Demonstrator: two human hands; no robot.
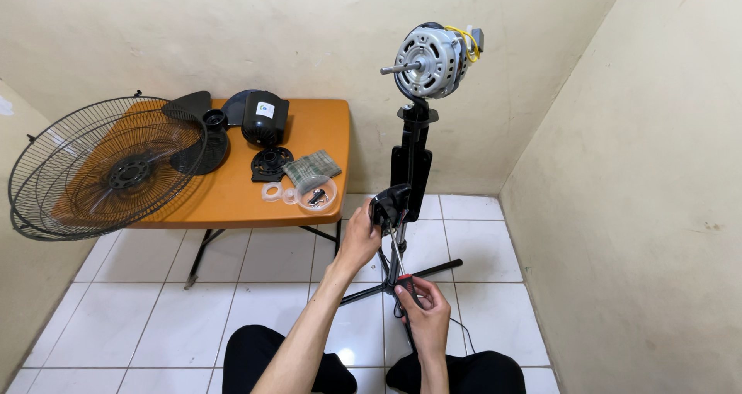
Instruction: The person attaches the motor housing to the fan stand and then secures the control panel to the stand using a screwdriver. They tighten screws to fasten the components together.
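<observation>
below motor [431,60], left hand [360,238] grips switch box [389,205]

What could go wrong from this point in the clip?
The fan grilles overhang the orange table edge and might slide off. The bare motor sits high on the stand, so pushing with the screwdriver could tip it. Loose screws in the clear dish may spill.

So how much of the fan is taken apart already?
Quite a lot. The wire grille, blades and black motor cover already lie on the orange table, and the motor sits bare on the stand. The left hand steadies the control box while the right hand works a screwdriver under it. Motor and stand remain together.
</observation>
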